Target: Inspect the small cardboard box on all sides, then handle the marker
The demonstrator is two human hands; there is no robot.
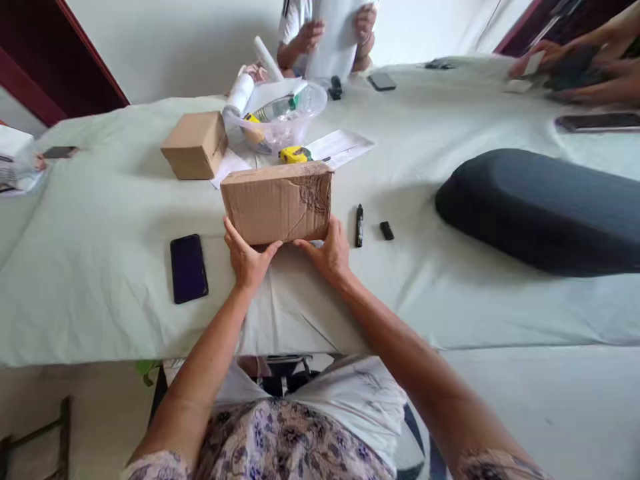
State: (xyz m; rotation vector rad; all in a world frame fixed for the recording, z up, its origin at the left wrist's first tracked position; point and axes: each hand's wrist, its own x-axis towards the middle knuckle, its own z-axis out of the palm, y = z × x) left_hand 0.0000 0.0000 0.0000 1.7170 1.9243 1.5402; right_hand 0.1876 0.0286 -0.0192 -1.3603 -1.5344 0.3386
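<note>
A brown cardboard box [277, 202] with black scribbles on its right part stands on the pale green cloth-covered table [100, 280]. My left hand [246, 257] grips the box's lower left edge, thumb under the bottom. My right hand [327, 251] holds the lower right edge, fingers wrapped round the corner. Both hands are closed on the box.
A black phone [189, 267] lies left of my hands. A black marker [359, 225] and its cap [387, 231] lie to the right. A smaller cardboard box [195, 145], a clear bowl [285, 119], a yellow tape measure [295, 155] and a dark cushion [545, 207] sit farther off. Other people's hands work at the far edge.
</note>
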